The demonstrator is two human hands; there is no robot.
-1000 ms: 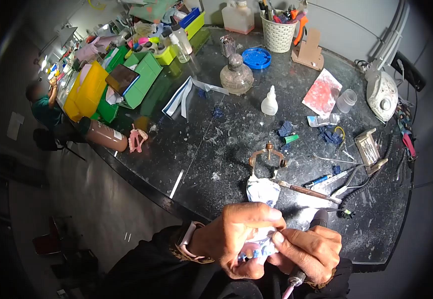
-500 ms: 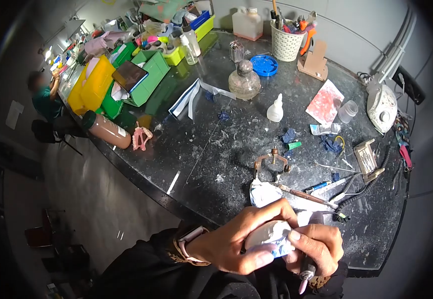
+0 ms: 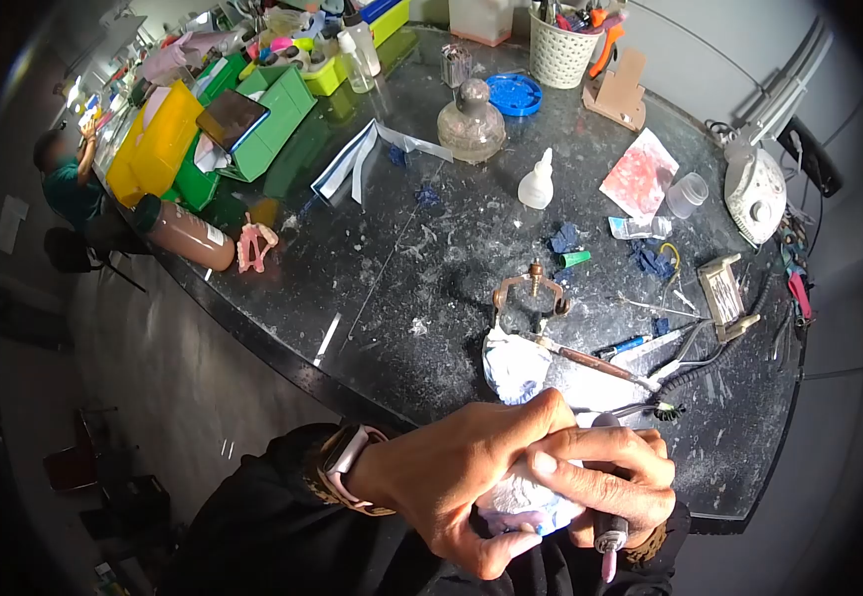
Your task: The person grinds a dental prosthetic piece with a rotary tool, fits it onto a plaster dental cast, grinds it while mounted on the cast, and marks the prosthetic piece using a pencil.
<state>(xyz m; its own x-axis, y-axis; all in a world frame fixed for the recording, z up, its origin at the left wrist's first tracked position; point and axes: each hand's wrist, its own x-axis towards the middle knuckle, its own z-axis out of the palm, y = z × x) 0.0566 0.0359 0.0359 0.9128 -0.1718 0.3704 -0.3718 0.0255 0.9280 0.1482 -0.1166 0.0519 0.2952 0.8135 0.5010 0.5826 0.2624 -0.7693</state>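
My left hand (image 3: 456,465) is wrapped around a white plaster dental cast (image 3: 519,497) with blue and violet marks along its lower edge. Pressed close on the cast's other side is my right hand (image 3: 622,485), its thumb or a finger lying over the top of the cast. That same hand grips a dark rotary handpiece (image 3: 611,526), whose pink tip points down, clear of the cast. Just beyond my hands lies a brown metal articulator (image 3: 533,294) with a white plaster mass (image 3: 514,370) at its near end. Parts of the cast are hidden by my fingers.
Beyond lie a wax knife (image 3: 590,364), a blue pen (image 3: 626,346), a white dropper bottle (image 3: 537,183) and a glass burner (image 3: 472,127). A pink denture piece (image 3: 253,244) and brown bottle (image 3: 184,233) sit left. Another person (image 3: 76,189) is at the far left.
The cast has turned in my hands, and my right fingers now reach further over its top. The bench has shifted slightly up and left in view.
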